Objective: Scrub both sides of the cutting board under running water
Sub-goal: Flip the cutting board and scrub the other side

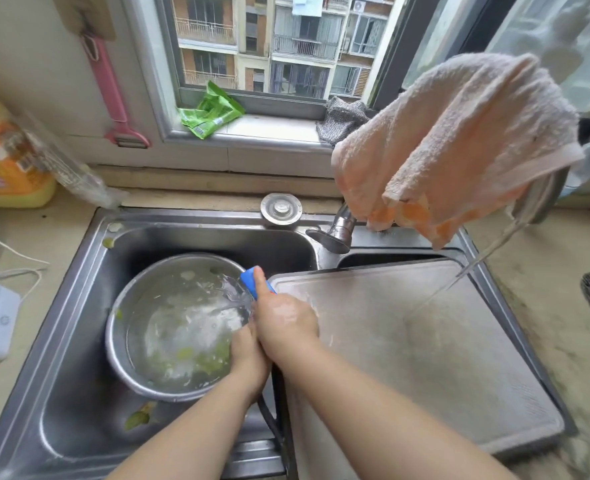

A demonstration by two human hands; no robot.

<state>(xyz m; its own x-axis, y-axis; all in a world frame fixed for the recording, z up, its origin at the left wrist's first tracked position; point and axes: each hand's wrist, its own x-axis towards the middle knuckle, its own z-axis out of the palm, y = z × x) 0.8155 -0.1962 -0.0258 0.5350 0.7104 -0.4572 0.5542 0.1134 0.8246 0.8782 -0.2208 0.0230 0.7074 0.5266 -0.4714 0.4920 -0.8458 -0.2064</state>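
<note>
Right now the right hand point(284, 320) grips a blue scrubber point(253, 282) at the cutting board's point(425, 358) ten-o'clock corner, the board stretching away toward four o'clock across the sink point(78, 375), while the left hand point(246, 348), nearer the steel bowl point(168, 327), has fingers hidden.

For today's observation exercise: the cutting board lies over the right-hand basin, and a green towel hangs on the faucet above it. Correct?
Not quite. In the head view, the towel on the faucet is peach-pink, not green. The cutting board does lie over the right-hand basin.
</note>
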